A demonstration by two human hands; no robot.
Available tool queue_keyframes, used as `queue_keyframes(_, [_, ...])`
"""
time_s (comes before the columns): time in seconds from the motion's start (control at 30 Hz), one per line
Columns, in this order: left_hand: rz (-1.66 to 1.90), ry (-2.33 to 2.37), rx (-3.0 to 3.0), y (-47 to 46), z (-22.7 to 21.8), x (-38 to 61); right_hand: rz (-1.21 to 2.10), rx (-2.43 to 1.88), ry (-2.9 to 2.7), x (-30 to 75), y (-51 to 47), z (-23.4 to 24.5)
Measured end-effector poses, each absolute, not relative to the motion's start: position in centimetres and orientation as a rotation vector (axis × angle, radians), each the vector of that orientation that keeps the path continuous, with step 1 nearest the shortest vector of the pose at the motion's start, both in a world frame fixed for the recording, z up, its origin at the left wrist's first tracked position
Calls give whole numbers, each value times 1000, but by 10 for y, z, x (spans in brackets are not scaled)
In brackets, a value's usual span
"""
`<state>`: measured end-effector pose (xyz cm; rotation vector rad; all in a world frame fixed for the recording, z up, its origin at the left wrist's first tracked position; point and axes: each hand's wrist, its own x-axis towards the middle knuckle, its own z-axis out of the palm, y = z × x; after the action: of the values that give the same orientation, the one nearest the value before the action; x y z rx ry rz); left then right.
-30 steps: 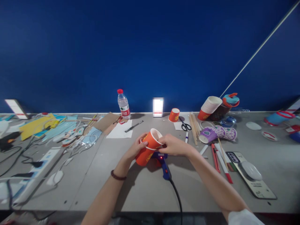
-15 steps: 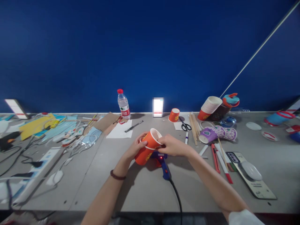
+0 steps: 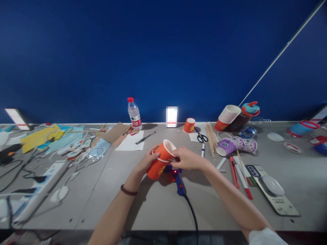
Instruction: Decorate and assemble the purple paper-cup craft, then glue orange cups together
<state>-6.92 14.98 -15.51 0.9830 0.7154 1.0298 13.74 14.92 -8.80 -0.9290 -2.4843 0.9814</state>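
Note:
Two orange paper cups [image 3: 158,164], one set in or on the other, are tilted in front of me with the white rim of the upper one facing up and right. My left hand [image 3: 149,159] is closed round their left side, thumb across the orange wall. At the upper cup's right rim, my right hand [image 3: 186,158] pinches the edge; some of its fingers are hidden by the cup. Below the cups, a blue hot glue gun [image 3: 180,183] rests on the table with a small red light lit and its black cord running toward the table's front edge.
Behind stand a water bottle [image 3: 134,115], a small orange cup [image 3: 189,126] and scissors [image 3: 202,136]. To the right are stacked cups [image 3: 228,117], purple cups [image 3: 236,145], markers and a phone [image 3: 272,190]. A power strip [image 3: 41,190] with cords lies left.
Both hands and the cups stay nearly in place. The upper cup seems to have shifted slightly against the lower one, with less of the seam between them showing.

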Motion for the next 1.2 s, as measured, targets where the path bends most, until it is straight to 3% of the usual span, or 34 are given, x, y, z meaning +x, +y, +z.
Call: queue_keyframes(1.2, [982,710,980,149,-153,-68,979,-930,-2491,138,149,-95])
